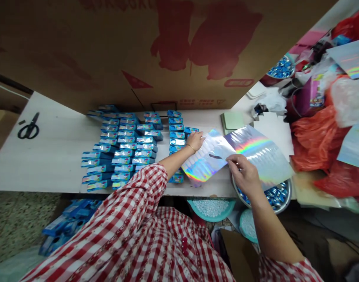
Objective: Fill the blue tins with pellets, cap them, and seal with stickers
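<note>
A shiny rainbow-silver sheet point(210, 156) with rows of strip-like marks and a dark gap is between my hands. My left hand point(196, 141) is closed at its upper left edge, beside a small blue box point(191, 130). My right hand point(244, 173) pinches the sheet's right edge between thumb and fingers. A second shiny sheet point(261, 154) lies under and behind my right hand, partly covering a metal bowl point(290, 194) of small blue and silver pieces. Left of the sheet runs a column of blue boxes point(176, 135), partly hidden by my left forearm.
More rows of blue boxes point(128, 146) stand on the white table point(58, 156). Black scissors point(29, 130) lie at the left. A large cardboard carton point(115, 51) stands behind. Red plastic bags point(311, 137) crowd the right. Below the table edge is a teal basin point(211, 217) of white pellets.
</note>
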`<state>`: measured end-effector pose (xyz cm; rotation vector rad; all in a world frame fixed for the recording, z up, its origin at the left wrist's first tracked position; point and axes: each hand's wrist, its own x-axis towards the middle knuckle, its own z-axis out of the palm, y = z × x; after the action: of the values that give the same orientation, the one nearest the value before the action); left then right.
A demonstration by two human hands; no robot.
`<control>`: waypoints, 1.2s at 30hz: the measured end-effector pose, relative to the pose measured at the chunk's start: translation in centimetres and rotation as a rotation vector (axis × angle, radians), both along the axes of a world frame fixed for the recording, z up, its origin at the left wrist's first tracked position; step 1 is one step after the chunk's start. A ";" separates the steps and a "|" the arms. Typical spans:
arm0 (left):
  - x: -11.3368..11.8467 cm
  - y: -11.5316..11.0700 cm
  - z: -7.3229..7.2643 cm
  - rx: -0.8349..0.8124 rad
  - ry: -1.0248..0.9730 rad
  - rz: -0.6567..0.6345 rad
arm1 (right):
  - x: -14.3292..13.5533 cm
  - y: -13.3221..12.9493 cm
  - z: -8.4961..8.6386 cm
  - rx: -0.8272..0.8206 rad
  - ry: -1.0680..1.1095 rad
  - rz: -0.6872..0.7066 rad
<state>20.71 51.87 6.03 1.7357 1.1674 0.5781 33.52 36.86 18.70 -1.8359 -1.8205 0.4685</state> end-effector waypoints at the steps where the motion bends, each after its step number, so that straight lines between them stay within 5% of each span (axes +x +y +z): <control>1: -0.7 -0.6 0.3 -0.010 -0.088 0.027 | -0.5 -0.3 0.0 -0.060 0.126 -0.069; 7: -8.3 -7.9 1.2 -0.544 -0.582 -0.015 | -4.9 -1.2 -3.7 -0.334 0.774 -0.375; 13: -14.3 -13.4 -0.6 -0.736 -0.642 0.411 | -10.8 -3.8 -6.9 -0.488 0.991 -0.398; 17: -16.4 -15.3 -0.8 -0.948 -0.777 0.506 | -13.5 -5.1 -8.4 -0.510 1.037 -0.430; 27: -17.8 -17.8 -2.7 -0.931 -0.723 0.708 | -16.1 -5.1 -13.6 -0.416 0.886 -0.582; 36: -17.9 -17.9 -5.3 -0.781 -0.627 0.624 | -16.1 -4.7 -14.3 -0.458 0.854 -0.586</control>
<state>2.79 34.02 0.72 0.4562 1.2202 0.8113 17.44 32.20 4.38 -1.8876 -0.6055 1.2564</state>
